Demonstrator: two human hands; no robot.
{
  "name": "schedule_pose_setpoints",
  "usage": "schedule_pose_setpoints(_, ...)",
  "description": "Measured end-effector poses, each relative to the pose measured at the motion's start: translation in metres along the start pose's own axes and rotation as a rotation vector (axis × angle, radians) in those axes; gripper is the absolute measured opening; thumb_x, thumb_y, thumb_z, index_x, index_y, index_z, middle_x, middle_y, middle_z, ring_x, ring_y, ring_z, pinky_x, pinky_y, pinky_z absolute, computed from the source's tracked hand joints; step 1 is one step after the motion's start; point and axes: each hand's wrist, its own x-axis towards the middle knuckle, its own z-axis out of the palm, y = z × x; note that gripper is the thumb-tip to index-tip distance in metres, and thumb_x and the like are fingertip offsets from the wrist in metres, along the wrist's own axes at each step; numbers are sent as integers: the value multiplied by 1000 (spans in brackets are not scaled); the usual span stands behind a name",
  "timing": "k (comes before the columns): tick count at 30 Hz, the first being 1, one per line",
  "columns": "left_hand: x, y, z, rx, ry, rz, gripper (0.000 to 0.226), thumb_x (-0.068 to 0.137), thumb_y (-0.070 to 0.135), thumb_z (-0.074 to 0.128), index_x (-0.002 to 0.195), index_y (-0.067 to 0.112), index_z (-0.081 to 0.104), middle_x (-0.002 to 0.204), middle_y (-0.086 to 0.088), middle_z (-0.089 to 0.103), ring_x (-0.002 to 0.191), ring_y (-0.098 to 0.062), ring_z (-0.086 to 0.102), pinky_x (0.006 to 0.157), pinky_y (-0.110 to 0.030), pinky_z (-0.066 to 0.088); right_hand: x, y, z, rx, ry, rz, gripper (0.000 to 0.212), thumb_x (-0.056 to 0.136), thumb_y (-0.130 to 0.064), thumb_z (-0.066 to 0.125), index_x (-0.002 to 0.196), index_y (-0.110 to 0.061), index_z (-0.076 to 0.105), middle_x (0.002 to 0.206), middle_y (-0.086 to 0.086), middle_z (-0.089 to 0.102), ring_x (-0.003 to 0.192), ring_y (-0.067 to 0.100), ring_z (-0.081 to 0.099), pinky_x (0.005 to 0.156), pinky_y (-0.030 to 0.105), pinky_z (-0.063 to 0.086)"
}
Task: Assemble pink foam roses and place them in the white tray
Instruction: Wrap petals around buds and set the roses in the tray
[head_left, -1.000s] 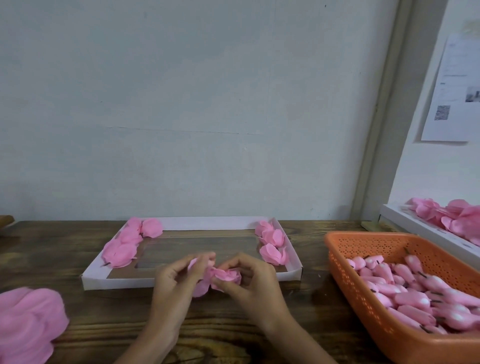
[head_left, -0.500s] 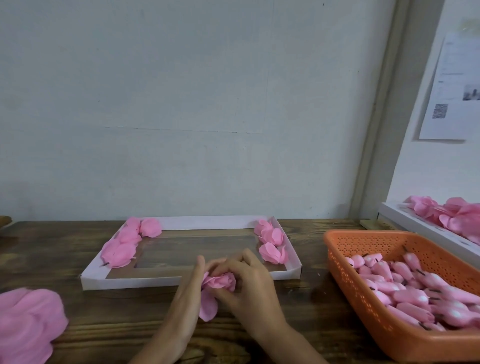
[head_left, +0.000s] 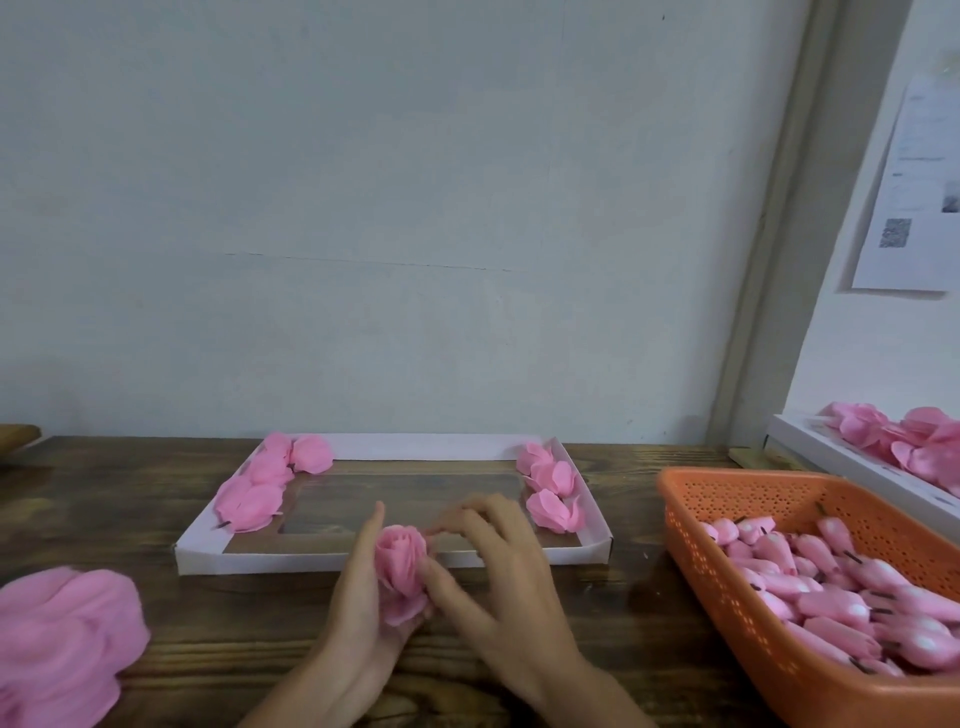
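Observation:
Just in front of the white tray (head_left: 415, 447), a pink foam rose (head_left: 400, 564) stands upright between my hands. My left hand (head_left: 358, 613) cups and holds it from the left, with one finger straight up along its side. My right hand (head_left: 498, 587) is blurred, its fingers spread. Its thumb touches the rose's lower right side. Several finished roses lie along the tray's left end (head_left: 254, 493), and three lie at its right end (head_left: 553, 491).
An orange basket (head_left: 727, 613) of pink buds (head_left: 852, 587) stands at the right. A heap of loose pink petals (head_left: 57, 639) lies at the left table edge. A second white tray (head_left: 852, 467) holding pink flowers sits at the far right. A wall rises behind the table.
The loose petal has been wrapped up round the bud, and the rose now stands upright in my left hand. My right hand's fingers have spread away from it.

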Motion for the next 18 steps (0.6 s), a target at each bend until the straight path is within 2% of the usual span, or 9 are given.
schedule_pose_setpoints(3,1,8,-1,-136,-13,-68,59,96,62,51,77,9,69,68,-13,60,52,-24,57,46,-28,49,0,5,-6,-54,-168,-91,30,89,-45,75,113,-28,71,115,-10,49,105,7,53,88,28,49)
schedule_pose_setpoints(5,1,11,-1,-174,-22,-90,59,97,62,50,89,5,64,69,-14,60,53,-24,59,47,-28,52,-1,7,-4,-152,-215,-153,28,87,-44,75,111,-30,75,110,-7,50,96,9,51,79,30,50)
schedule_pose_setpoints(9,-1,11,1,-229,-95,-117,57,89,58,57,97,2,65,72,-16,56,55,-25,57,48,-31,52,-3,8,6,-161,-110,-141,12,90,-38,76,100,-34,80,96,-8,50,89,1,45,71,19,41)
schedule_pose_setpoints(10,-2,11,3,-242,-113,-124,57,90,56,57,99,1,65,74,-18,57,57,-26,58,49,-33,53,-3,9,8,-148,-83,-115,11,91,-38,75,99,-32,81,96,-9,52,89,2,48,70,20,44)
schedule_pose_setpoints(12,-3,10,5,-263,-137,-126,55,91,54,59,102,0,65,78,-18,58,64,-27,59,62,-38,53,-4,11,12,-110,-50,-76,10,91,-35,76,98,-28,80,95,-10,55,88,9,54,69,28,51)
schedule_pose_setpoints(14,-4,9,6,-291,-167,-126,51,88,51,62,101,2,65,80,-16,58,70,-27,58,74,-40,48,-4,10,14,-78,-1,-68,8,90,-32,78,97,-27,79,93,-13,58,86,10,54,68,28,50)
schedule_pose_setpoints(18,-8,7,10,-340,-263,-148,40,92,46,60,97,6,62,79,-12,54,73,-24,56,77,-36,48,-4,8,16,-58,99,-52,8,91,-36,79,92,-29,77,85,-16,60,80,8,51,67,26,46)
